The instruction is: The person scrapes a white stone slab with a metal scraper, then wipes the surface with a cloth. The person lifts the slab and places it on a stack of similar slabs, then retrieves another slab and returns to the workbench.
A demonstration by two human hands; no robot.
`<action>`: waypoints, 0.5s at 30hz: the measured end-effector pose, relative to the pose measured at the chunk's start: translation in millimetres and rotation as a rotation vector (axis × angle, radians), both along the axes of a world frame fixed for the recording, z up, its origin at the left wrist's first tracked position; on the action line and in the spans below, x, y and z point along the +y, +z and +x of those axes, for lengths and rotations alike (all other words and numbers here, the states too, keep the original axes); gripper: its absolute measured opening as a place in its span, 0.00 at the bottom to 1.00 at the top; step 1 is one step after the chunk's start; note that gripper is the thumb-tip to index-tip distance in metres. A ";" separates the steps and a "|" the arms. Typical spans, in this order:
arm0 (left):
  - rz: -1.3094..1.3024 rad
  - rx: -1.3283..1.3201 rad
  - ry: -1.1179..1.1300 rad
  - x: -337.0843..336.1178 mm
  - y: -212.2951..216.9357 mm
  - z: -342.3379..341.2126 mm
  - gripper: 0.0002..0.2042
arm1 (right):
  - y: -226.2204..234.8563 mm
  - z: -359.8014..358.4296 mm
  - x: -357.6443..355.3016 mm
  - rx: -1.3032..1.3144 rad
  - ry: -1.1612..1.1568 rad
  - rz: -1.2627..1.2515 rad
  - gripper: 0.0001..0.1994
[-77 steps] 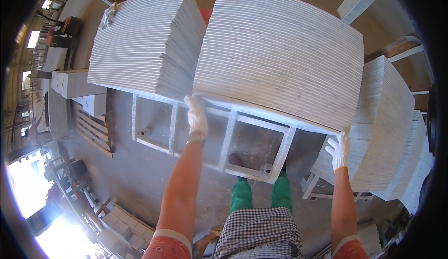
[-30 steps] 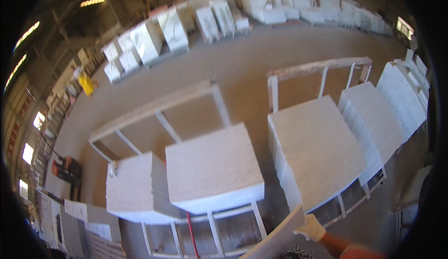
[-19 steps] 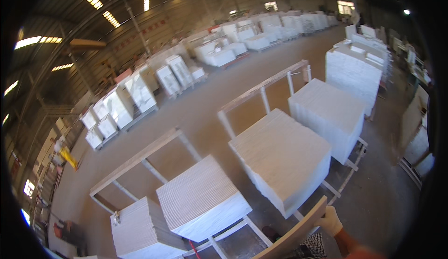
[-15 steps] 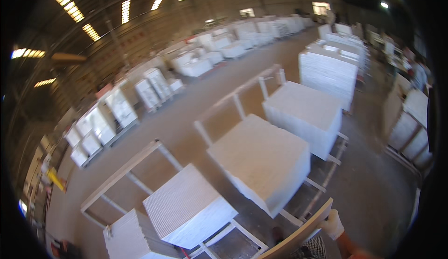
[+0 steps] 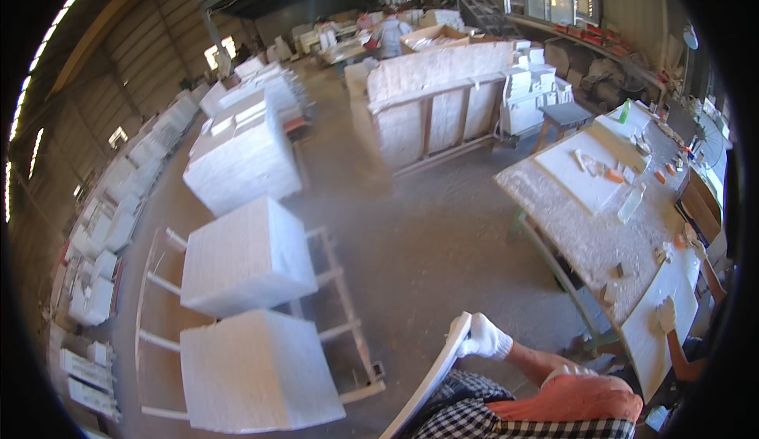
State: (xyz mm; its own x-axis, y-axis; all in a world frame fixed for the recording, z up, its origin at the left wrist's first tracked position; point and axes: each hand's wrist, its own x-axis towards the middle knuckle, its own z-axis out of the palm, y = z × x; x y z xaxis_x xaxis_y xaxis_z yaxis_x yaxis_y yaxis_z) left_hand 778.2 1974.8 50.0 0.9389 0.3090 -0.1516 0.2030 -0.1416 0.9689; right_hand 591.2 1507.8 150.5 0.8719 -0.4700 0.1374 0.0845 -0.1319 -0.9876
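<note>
In a white glove, my right hand (image 5: 486, 338) is closed on the upper edge of a thin, pale slab (image 5: 431, 380). The slab stands on edge against my checkered clothing, tilted, and its lower end runs out of the picture. My right forearm bends in from an orange sleeve at the lower right. My left hand is out of view. Left of the slab, apart from it, stands a squared stack of pale slabs (image 5: 245, 368) on a metal frame (image 5: 360, 392).
A dusty worktable (image 5: 553, 194) at right bears a white panel, bottles and small blocks. Beside it, a co-worker's gloved hand (image 5: 666, 314) rests on another pale slab (image 5: 652, 340). More slab stacks (image 5: 241, 158) and a loaded rack (image 5: 431, 115) stand farther off. Someone stands behind the rack.
My view has swung right, bringing the worktable and co-worker's hands into sight. The slab stays in my right hand and now stands farther left in the picture.
</note>
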 end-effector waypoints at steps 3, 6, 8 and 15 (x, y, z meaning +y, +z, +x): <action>-0.048 0.026 0.017 -34.0 8.6 9.5 0.23 | 0.8 -27.0 -60.6 0.006 -0.159 0.095 0.24; -0.196 0.170 0.113 -44.4 -1.8 18.7 0.23 | 0.0 -53.5 -107.8 -0.034 -0.297 0.100 0.28; -0.373 0.246 0.161 -39.5 -20.6 30.2 0.22 | -1.7 -68.6 -129.7 0.018 -0.414 0.020 0.30; -0.134 -0.091 -0.143 -190.2 -82.8 183.3 0.12 | -16.9 -68.0 -174.3 0.017 -0.714 0.112 0.33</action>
State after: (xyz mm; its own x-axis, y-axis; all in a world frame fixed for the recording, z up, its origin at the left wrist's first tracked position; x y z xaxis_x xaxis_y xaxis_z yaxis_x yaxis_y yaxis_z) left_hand 961.5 1784.5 -32.7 0.9834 0.1549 -0.0948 0.1009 -0.0314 0.9944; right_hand 523.1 1333.5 133.7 0.3484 -0.9363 0.0446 0.0001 -0.0476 -0.9989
